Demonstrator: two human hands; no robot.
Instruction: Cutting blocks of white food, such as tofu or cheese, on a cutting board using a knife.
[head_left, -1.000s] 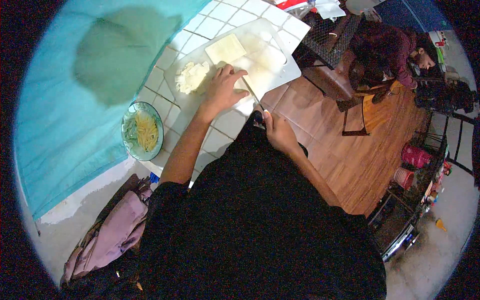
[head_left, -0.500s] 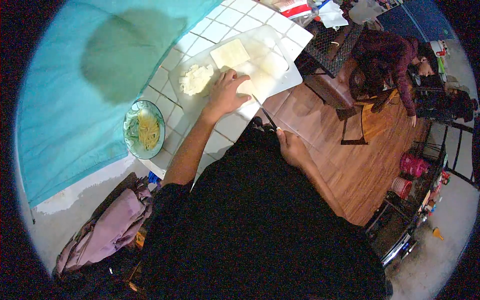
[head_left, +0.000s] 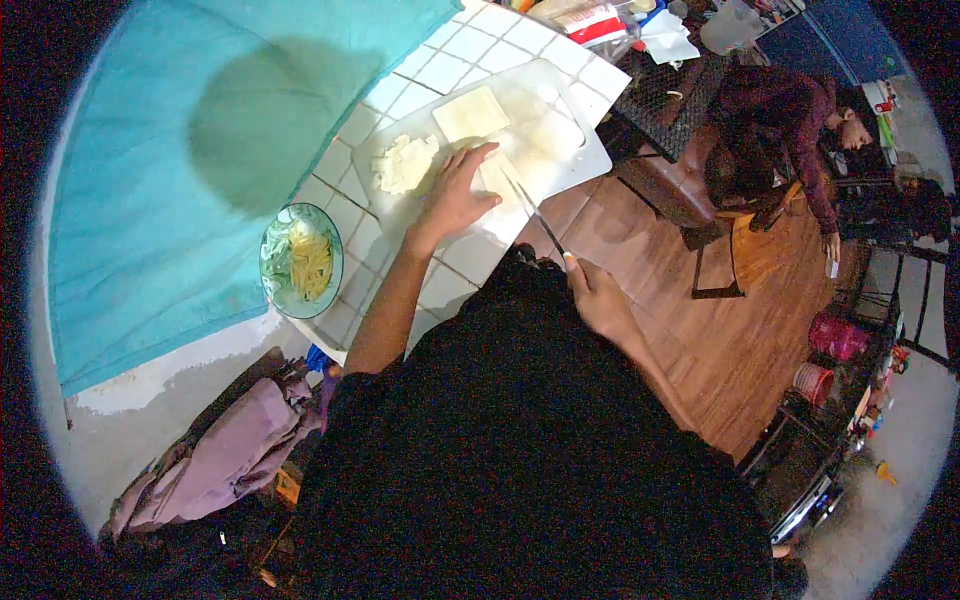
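My left hand reaches over the white cutting board, its thumb and fingers spread apart beside a pale yellow slice that looks like cheese. Whether the fingertips press on the slice is hard to see. In my right hand is the handle of a knife; the blade points up and left, its tip over that slice. A square pale slab, also like cheese, lies farther up the board. Left of it sits a heap of cut pale pieces.
A glass bowl holding yellow strips stands at the left edge of the white tiled counter. A teal cloth hangs along the left. At the right, another person bends beside a chair. Packages lie at the far end.
The knife tip has moved further over the slice beside my left hand. My left fingers have stretched out somewhat. The whole view has shifted slightly.
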